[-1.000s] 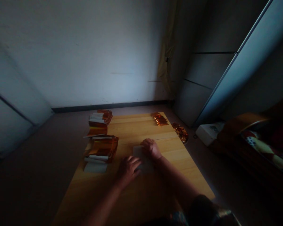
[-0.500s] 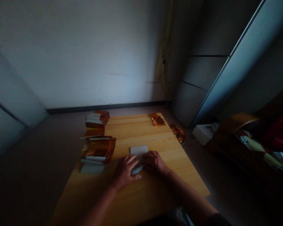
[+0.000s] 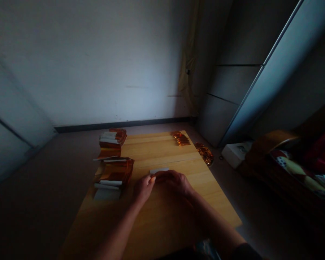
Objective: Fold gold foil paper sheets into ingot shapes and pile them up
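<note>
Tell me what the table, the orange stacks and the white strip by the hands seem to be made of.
The table top looks like pale wood or wood-look laminate with a satin finish; grain and plank seams show. The orange stacks look like glossy metallised foil or film, from their sharp glints. The white strip looks like matte paper or card, with no shine.

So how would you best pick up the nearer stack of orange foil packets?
Probably grip the stack by its right edge, coming from the right over the table, thumb on top, fingers beneath. The other stack sits just behind it and white paper just in front, so those sides are crowded. The packets look loose, so pinch the whole pile.
</note>
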Demonstrator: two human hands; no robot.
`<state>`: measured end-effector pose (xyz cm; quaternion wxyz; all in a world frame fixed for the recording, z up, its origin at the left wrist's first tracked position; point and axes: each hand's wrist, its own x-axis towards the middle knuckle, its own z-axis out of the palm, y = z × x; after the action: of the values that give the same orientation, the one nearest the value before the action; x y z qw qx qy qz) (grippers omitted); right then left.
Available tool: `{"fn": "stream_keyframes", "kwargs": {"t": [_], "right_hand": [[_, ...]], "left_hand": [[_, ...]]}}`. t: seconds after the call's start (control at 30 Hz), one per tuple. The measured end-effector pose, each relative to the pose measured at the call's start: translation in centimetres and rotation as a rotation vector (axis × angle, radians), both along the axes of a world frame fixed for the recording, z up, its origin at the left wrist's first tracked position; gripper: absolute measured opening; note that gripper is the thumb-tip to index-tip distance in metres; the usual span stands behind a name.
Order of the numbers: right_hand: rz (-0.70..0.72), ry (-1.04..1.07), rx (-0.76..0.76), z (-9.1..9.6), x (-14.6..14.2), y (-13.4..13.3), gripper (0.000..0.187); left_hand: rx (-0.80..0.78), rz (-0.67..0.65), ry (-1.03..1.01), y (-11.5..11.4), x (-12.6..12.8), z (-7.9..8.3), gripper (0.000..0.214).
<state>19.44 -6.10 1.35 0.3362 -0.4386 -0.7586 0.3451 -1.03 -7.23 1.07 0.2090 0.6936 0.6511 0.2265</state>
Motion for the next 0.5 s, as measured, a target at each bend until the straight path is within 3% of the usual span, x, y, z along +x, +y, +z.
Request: {"fn": "stream_keyframes", "kwargs": {"t": [0.2,0.33,0.5], "right_hand": [[-0.401,-0.272,-0.021,-0.7,-2.5,1.7,0.023],[-0.496,-0.524,0.037,-0.5,-4.0,2.3,0.024],[-0.497,-0.641,0.118,-0.9,-4.7,2.3,0.026]], "left_hand": [[-0.048,0.134,0.153,1.3,1.3,0.7,0.026],[-0.035,0.192,0.172,1.4,2.0,0.7,0.029],[0.003,0.256,0.237,1.1,2.5,0.1,0.044]]}}
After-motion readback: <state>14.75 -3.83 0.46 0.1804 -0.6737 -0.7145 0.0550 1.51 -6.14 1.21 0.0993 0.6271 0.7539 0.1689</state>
